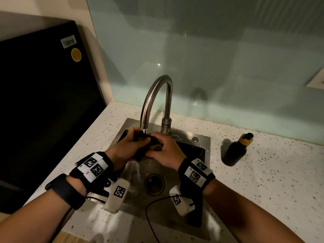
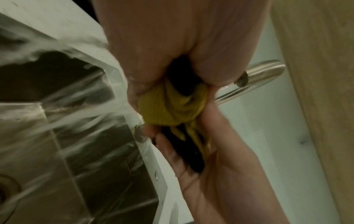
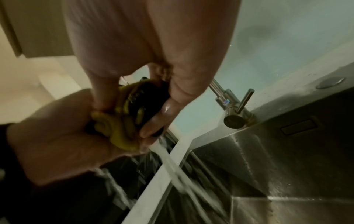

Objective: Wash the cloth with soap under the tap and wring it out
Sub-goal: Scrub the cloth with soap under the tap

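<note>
A bunched yellow and dark cloth is held under the spout of the curved steel tap. My left hand grips its left end and my right hand grips its right end, fingers curled round it. Water runs off the cloth down into the steel sink. Most of the cloth is hidden inside the two fists.
A dark soap bottle with a pump top stands on the speckled counter right of the sink. The drain lies below my hands. A black appliance fills the left side. The tap lever sticks out beside the tap base.
</note>
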